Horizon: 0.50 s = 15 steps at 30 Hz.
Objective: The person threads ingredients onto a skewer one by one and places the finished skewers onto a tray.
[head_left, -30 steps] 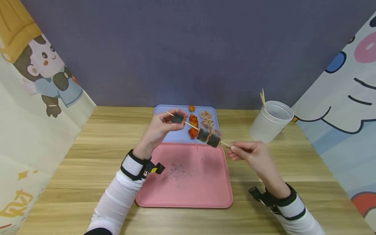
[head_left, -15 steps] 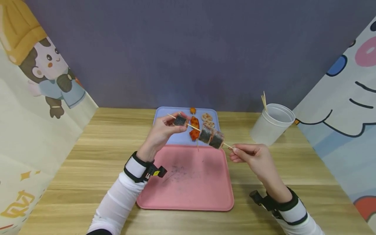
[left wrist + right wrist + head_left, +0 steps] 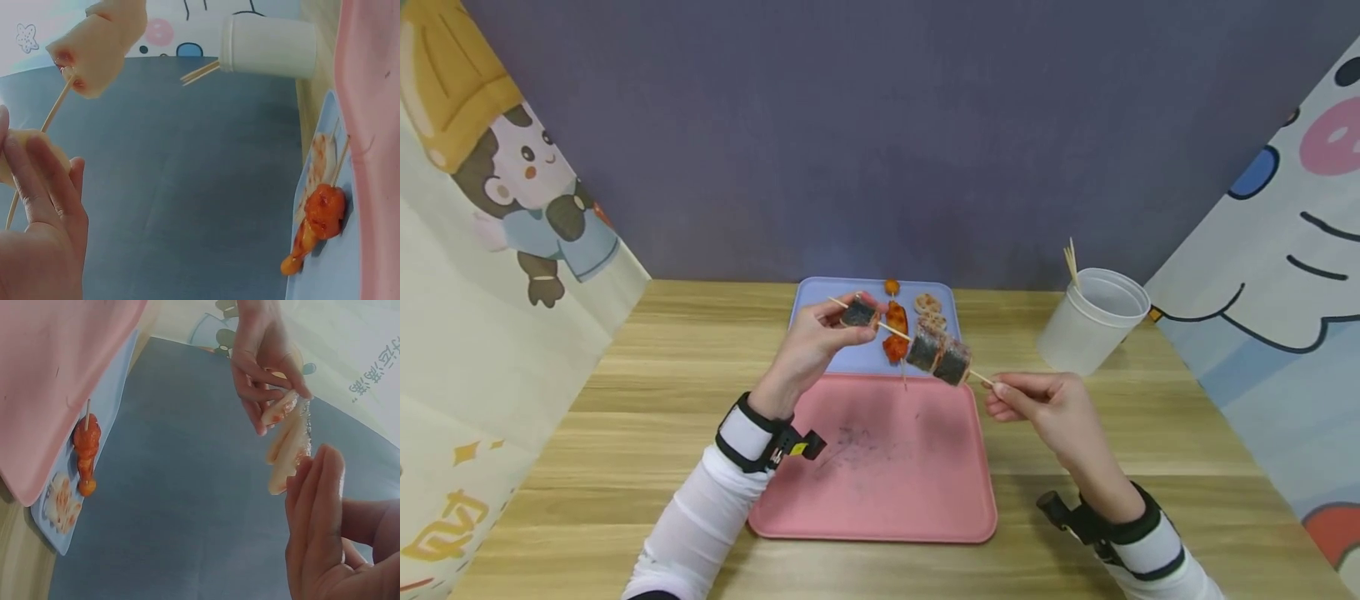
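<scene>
A bamboo skewer (image 3: 895, 331) is held slanting above the trays, its left end higher in the head view. Two thick chunks of food with dark skin (image 3: 927, 347) sit side by side on it, nearer the right hand. My left hand (image 3: 805, 346) pinches a third dark-skinned chunk (image 3: 860, 312) between thumb and fingers, with the skewer's tip poking out beyond it. Bare stick separates this chunk from the other two. At the lower end, my right hand (image 3: 1051, 408) grips the skewer between thumb and fingers. The left wrist view shows the chunks' pale sides (image 3: 103, 53).
Below the hands lies a pink tray (image 3: 880, 500) with dark smudges. Behind it, a light blue tray (image 3: 842, 361) bears a skewer of reddish-orange food (image 3: 895, 348) and pale lotus-like slices (image 3: 928, 303). A white bucket (image 3: 1078, 333) with several skewers (image 3: 1071, 260) stands back right.
The head view has tilted up a little, so the scene sits slightly lower. Both hands and the chunks on the skewer keep the same positions relative to each other.
</scene>
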### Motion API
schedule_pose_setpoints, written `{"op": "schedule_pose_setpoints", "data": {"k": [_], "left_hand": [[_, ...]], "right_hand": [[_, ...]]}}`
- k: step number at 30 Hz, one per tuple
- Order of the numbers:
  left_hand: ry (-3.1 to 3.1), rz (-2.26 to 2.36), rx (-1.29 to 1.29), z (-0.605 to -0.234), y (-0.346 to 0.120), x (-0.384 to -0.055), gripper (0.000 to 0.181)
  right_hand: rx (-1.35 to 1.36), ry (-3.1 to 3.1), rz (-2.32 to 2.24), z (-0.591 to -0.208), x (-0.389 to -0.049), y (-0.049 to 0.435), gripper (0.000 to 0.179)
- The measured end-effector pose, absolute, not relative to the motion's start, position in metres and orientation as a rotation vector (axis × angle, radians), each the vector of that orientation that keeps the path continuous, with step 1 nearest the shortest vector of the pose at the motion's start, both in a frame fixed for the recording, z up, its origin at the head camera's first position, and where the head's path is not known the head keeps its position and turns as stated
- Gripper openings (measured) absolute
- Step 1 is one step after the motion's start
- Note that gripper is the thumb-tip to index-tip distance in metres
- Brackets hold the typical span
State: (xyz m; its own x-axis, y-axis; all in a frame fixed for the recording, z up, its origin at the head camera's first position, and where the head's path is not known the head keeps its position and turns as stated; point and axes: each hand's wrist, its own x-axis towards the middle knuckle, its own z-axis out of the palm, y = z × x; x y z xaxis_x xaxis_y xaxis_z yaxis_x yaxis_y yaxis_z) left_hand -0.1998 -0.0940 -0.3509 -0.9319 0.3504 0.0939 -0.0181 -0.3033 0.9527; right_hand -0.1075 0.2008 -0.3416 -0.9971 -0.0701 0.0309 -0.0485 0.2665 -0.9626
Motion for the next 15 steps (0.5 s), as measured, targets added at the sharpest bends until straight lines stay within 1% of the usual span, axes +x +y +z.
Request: {"op": "schedule_pose_setpoints", "data": {"k": [7,13,15], "left_hand": [[1.718,2.301,0.485,-0.348,-0.096,-0.202,0.034],[1.635,2.339,0.55,-0.345,-0.105,-0.207,0.037],[1.626,2.335,0.589,-0.345,-0.106,-0.207,0.034]], "right_hand": [[-0.1,2.474,-1.882,-0.34,-0.11,0.2,0.03],[-0.201,2.387,-1.924,-0.343,-0.118,0.196,0.031],[-0.218,2.363,-1.954,-0.344,-0.118,0.198,0.031]]}}
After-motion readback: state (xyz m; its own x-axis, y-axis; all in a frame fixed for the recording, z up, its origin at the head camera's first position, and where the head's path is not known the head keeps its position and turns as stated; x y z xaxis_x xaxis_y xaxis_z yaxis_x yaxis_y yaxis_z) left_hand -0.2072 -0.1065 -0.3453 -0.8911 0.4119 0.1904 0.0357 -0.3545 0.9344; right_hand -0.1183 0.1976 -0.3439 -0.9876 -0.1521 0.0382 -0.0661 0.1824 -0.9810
